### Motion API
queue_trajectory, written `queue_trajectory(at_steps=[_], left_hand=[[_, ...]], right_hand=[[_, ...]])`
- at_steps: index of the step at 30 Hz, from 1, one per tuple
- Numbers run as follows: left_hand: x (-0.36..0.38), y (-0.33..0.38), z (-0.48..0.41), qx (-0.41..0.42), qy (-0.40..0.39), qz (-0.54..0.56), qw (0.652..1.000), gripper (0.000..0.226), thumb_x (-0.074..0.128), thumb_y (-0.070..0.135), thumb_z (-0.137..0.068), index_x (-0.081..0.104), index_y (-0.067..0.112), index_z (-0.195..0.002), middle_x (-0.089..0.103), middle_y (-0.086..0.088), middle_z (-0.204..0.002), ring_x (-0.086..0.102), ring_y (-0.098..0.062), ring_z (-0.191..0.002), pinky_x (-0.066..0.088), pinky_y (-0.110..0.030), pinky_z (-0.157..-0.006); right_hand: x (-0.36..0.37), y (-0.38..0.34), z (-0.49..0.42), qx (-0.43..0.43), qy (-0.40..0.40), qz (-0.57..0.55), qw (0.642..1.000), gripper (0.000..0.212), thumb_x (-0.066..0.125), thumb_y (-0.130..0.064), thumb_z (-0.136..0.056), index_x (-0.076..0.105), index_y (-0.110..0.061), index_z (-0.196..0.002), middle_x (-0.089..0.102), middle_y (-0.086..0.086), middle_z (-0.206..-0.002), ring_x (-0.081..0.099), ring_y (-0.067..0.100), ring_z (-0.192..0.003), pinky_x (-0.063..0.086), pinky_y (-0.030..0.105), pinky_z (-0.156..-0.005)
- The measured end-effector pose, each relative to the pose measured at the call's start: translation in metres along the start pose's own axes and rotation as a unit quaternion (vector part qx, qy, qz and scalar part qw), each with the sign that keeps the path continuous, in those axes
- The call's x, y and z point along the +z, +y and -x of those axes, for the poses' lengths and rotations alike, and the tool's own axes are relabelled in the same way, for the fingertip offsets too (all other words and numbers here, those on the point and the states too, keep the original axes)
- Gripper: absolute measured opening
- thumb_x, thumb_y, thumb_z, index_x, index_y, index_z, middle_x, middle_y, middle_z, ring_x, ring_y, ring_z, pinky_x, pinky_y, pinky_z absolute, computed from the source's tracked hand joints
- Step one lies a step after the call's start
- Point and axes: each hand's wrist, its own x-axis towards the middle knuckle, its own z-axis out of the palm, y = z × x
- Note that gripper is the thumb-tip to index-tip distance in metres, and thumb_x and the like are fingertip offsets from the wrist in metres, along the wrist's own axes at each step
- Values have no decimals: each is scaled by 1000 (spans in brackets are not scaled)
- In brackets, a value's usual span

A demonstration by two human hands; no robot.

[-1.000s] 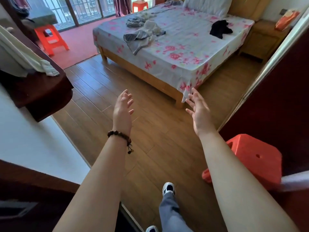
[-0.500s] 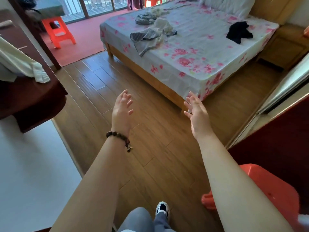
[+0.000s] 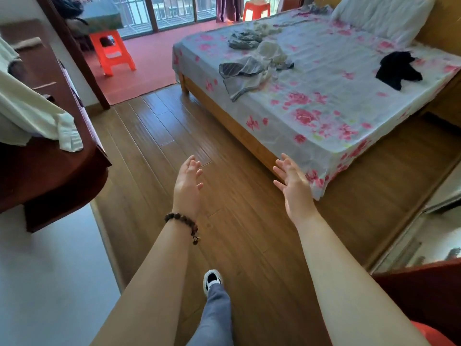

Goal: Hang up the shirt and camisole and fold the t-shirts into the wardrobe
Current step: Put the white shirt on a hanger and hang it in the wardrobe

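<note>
While the left hand [image 3: 188, 186] and right hand [image 3: 295, 191] were held spread and empty, the crumpled clothes [image 3: 245, 71] were found well ahead on the bed [image 3: 336, 101], nearer the right hand.

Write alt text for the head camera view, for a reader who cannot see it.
A person's empty left hand and right hand reach forward, open, over a wooden floor toward a bed with a floral sheet. Crumpled grey and pale clothes and a black garment lie on the bed; an orange stool stands beyond.
</note>
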Motion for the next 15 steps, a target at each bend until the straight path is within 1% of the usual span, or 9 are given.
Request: queue_trajectory(at_steps=[2,5,7,10,15], left_hand=[[-1,4,-39,-6,6,0,1000,51,38,47,-95,44,25,-140,54,5,-133,53,-10,-120,44,-43,-104],[-3,17,-96,-7,10,1,1000,44,37,39,-100,43,23,-141,53,3,-134,52,-11,-121,43,-44,-104],[-5,28,-128,-10,7,1,1000,44,36,38,-101,42,22,-141,52,2,-136,50,-12,-123,43,-43,-105],[-5,42,-171,-6,2,2,1000,44,35,38,-101,42,21,-142,51,1,-137,50,-12,-124,42,-44,-105],[3,55,-226,-4,-4,-6,1000,44,35,39,-102,42,21,-141,52,2,-136,51,-12,-122,43,-43,-104]], right_hand=[[20,-2,-35,3,-2,5,1000,35,36,-53,-95,46,-41,-126,49,-10,-136,49,8,-123,38,42,-109],[49,-12,-88,4,-4,16,1000,38,34,-51,-97,45,-37,-131,49,-10,-137,49,8,-122,38,41,-109],[66,-20,-116,5,-3,12,1000,38,34,-50,-97,45,-36,-131,49,-9,-136,49,8,-122,38,42,-109],[87,-29,-151,1,-1,3,1000,35,35,-49,-97,46,-37,-128,50,-7,-136,49,9,-122,39,42,-108],[110,-32,-204,17,3,-9,1000,38,35,-44,-100,46,-30,-133,50,-5,-136,50,10,-122,40,42,-108]])
